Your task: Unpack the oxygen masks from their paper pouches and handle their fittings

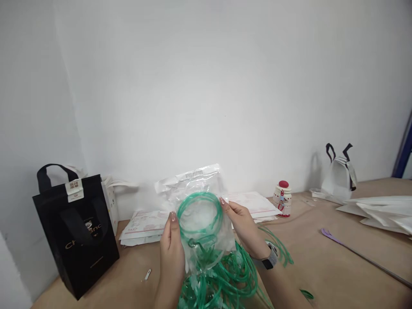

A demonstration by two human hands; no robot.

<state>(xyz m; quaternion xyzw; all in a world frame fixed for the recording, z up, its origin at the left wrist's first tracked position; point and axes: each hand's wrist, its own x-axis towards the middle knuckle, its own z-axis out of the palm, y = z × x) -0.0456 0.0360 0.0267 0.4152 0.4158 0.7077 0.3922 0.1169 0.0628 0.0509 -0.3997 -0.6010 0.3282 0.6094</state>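
A clear plastic bag (169, 193) with a printed strip along its top is held up in front of me. Inside it lies a coil of green tubing (200, 195). My left hand (171, 242) pinches the bag's left side, thumb in front. On the opposite side, my right hand (242, 219) pinches the edge between thumb and fingers; a watch is on that wrist. Below the bag, a tangled heap of green tubing (240, 274) with clear plastic parts lies on the brown tabletop (131, 279), partly hidden by the bag and my hands.
At left stands a black shopping bag (80, 240). Printed white pouches (144, 225) lie by the wall, near a red-lidded jar (282, 199). To the right are a white bag (336, 182), white sheets (383, 210) and a purple-tipped rod (357, 251). A small metal piece (147, 274) lies left.
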